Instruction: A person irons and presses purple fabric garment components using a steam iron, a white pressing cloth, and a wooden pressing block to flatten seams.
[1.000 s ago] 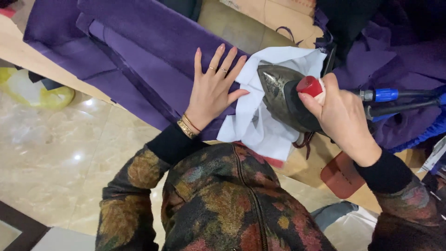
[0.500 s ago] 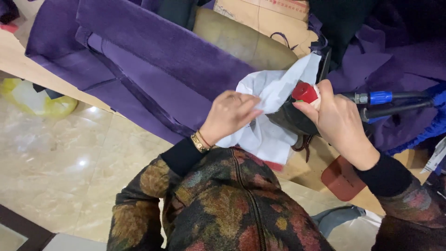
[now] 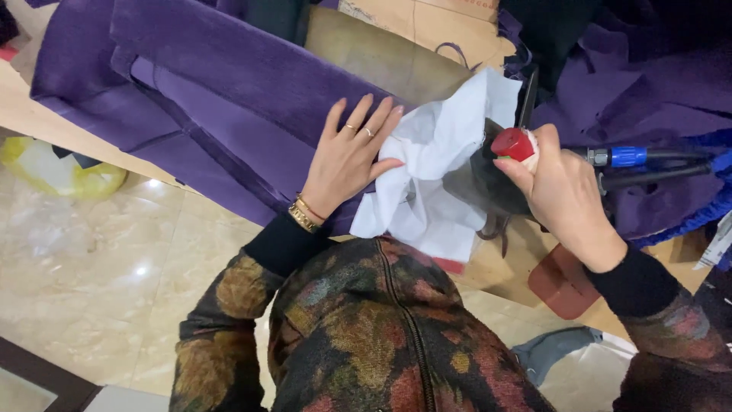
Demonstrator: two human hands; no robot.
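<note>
Purple fabric point(image 3: 229, 84) under flat, open left hand point(image 3: 347, 156); right hand point(image 3: 564, 198) grips iron point(image 3: 496, 179) on white cloth point(image 3: 435, 175).

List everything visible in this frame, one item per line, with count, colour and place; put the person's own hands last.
purple fabric: one large piece, purple, spread across the table at upper left
white cloth: one, white, crumpled at centre between the hands
iron: one, dark with a red knob, at centre right, partly behind the white cloth
hose fitting: one, blue and metal, right of the iron
table: one, tan, under the fabric
bag: one, yellow, on the floor at left
bracelets: gold, on the left wrist
left hand: flat on the purple fabric, touching the white cloth
right hand: gripping the iron's handle
</note>
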